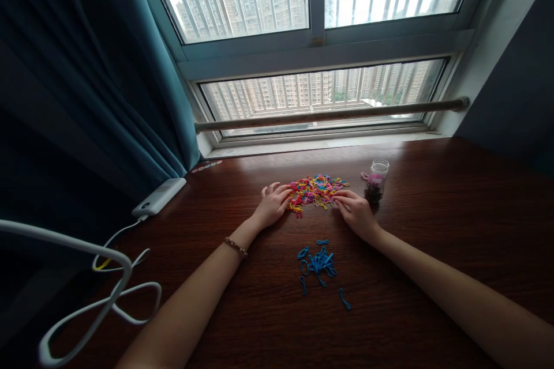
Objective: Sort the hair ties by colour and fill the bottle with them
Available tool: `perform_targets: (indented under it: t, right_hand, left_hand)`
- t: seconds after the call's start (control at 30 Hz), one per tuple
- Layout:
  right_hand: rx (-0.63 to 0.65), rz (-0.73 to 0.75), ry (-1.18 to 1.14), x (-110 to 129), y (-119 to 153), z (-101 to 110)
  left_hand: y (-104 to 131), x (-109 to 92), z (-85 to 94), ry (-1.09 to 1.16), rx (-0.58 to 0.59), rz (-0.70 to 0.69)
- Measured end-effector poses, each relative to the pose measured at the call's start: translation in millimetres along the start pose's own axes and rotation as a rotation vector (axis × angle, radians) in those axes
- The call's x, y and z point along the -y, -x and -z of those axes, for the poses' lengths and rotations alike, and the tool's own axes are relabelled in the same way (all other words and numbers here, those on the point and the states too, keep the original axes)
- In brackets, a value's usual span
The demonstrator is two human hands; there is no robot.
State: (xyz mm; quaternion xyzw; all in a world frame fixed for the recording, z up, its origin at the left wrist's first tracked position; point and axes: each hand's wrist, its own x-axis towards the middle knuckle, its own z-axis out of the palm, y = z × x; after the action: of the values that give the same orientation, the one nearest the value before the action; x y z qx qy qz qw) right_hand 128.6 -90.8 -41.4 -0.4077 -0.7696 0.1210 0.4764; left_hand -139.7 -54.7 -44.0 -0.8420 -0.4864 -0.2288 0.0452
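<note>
Your hands rest on either side of the heap of small multicoloured elastic bands (pixel 317 189) that lies on the dark brown wooden tabletop (pixel 433 230), near the window sill. Your left hand (pixel 272 203) lies palm down at the heap's left edge, its fingers loosely curled and their tips touching the bands; you cannot tell from this view whether it pinches any of them. Your right hand (pixel 355 210) sits at the heap's right edge, its fingers drawn together with the tips pressed into the outer bands, and whether a band is actually caught between them is too small to tell. A thin beaded bracelet (pixel 236 247) circles your left wrist. Closer to you, between your forearms, lies a smaller cluster of blue elastic bands (pixel 318 262), well apart from the mixed heap, with a few loose blue ones scattered around it. Just beside your right hand, on its far side, stands a small clear glass jar (pixel 376 180) with dark contents at the bottom, upright and uncapped, and a pink lid (pixel 365 176) lies next to it. A white power bank (pixel 158 196) rests at the left of the tabletop beside the teal curtain (pixel 108 69), with a white cable (pixel 116 277) looping from it toward you.
</note>
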Motion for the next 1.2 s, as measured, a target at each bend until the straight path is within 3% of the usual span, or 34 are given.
perform_targets:
  t: [0.27,0.5,0.77,1.0,1.1,1.2]
  right_hand:
    - [-0.045,-0.004,-0.064,2.0,-1.0,2.4]
    - [-0.026,-0.085,-0.221,18.9,-1.7,5.4]
    - [0.254,-0.161,-0.462,60.7,6.4,4.5]
    - [0.471,-0.22,-0.503,66.9,15.6,-3.4]
    - [0.404,-0.166,-0.444,81.9,8.0,7.9]
    - [0.207,-0.017,-0.318,109.6,8.2,38.9]
  left_hand:
    - [0.3,1.0,-0.3,0.011,0.017,0.003]
    - [0.2,-2.4,7.3,0.055,-0.119,-0.014]
    - [0.7,2.6,10.1,0.132,-0.231,0.103]
    - [2.2,1.7,8.6,0.143,-0.254,0.145]
    - [2.2,1.4,8.7,0.138,-0.253,0.14]
    - [2.1,1.0,8.6,0.147,-0.252,0.145]
